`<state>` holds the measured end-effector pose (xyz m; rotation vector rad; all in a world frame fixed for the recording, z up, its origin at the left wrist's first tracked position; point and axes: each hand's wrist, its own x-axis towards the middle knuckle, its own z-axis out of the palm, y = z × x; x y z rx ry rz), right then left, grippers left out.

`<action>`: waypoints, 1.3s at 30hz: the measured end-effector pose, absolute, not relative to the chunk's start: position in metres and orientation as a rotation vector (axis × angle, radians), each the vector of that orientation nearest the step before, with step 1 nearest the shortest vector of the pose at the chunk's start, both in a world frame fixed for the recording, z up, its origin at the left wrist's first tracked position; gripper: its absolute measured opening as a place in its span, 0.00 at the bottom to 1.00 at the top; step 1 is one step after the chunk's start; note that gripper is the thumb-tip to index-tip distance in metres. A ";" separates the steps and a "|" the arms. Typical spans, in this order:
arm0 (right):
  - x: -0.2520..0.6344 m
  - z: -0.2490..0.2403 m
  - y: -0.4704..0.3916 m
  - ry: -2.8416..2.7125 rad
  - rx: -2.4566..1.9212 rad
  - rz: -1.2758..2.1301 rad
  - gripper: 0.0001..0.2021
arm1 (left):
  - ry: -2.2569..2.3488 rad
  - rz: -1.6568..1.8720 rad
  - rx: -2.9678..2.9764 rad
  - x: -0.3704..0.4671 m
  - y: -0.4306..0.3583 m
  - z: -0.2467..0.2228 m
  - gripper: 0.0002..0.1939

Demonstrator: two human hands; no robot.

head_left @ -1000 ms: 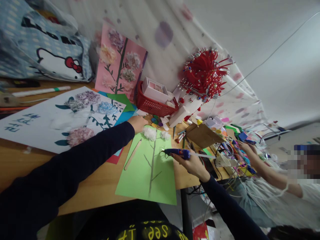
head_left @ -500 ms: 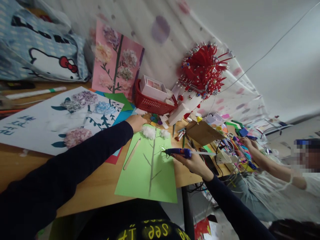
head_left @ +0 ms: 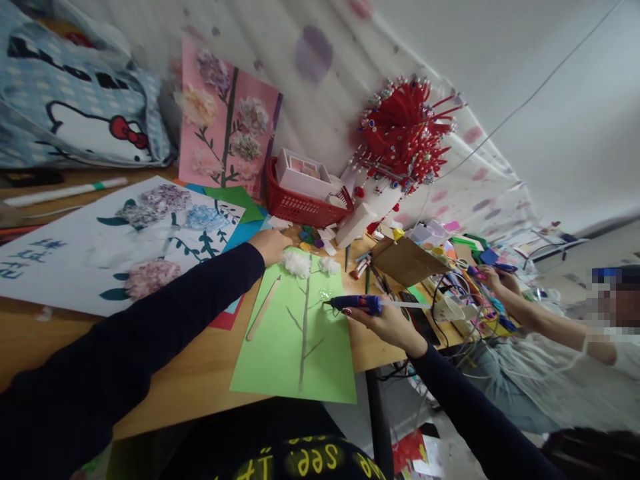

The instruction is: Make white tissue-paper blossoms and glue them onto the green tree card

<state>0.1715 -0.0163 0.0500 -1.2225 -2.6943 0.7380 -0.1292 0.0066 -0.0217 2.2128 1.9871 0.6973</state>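
Observation:
My right hand (head_left: 387, 325) is wrapped round a blue hot glue gun (head_left: 363, 305) with a clear glue stick in its back. The gun's nozzle points left, low over a green sheet of paper (head_left: 285, 363) with a grey branching stem drawn on it. Beside the nozzle is a shiny patch of clear glue (head_left: 326, 293). My left hand (head_left: 273, 245) rests at the sheet's upper left corner, its fingers partly seen and apparently laid flat. Close by are a white fluffy tuft (head_left: 297, 264) and a smaller tuft (head_left: 329, 266). A pointed wooden stick (head_left: 263, 309) lies on the sheet.
Left lies a white sheet with fluffy flowers (head_left: 75, 267); behind stands a pink flower picture (head_left: 193, 143). A red basket (head_left: 300, 208) holds a white box. Right are brushes (head_left: 361, 267), a cardboard piece (head_left: 407, 263), cables and cups. Another person's hand (head_left: 493, 277) works farther right.
The view has shifted slightly. My hands and the glue gun hold nearly the same places over the sheet, and the glue patch looks a little rounder.

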 end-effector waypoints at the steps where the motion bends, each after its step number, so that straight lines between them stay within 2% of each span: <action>1: 0.172 0.051 -0.016 -2.692 -1.214 0.751 0.19 | 1.960 0.662 2.245 -0.129 0.006 -0.021 0.17; 9: 0.181 0.056 -0.015 -2.714 -1.186 0.733 0.18 | 2.012 0.483 2.241 -0.128 0.001 -0.013 0.21; 16: 0.171 0.060 -0.010 -2.625 -1.285 0.692 0.23 | 2.069 0.294 2.316 -0.128 0.001 -0.011 0.25; 28: 0.167 0.063 -0.009 -2.583 -1.305 0.940 0.24 | 2.074 0.282 2.355 -0.128 0.001 -0.009 0.25; 35: 0.164 0.062 -0.008 -2.568 -1.281 0.859 0.26 | 2.099 0.248 2.310 -0.126 0.000 -0.008 0.26; 39: 0.165 0.062 -0.010 -2.560 -1.278 0.958 0.25 | 2.116 0.217 2.276 -0.127 0.001 -0.006 0.28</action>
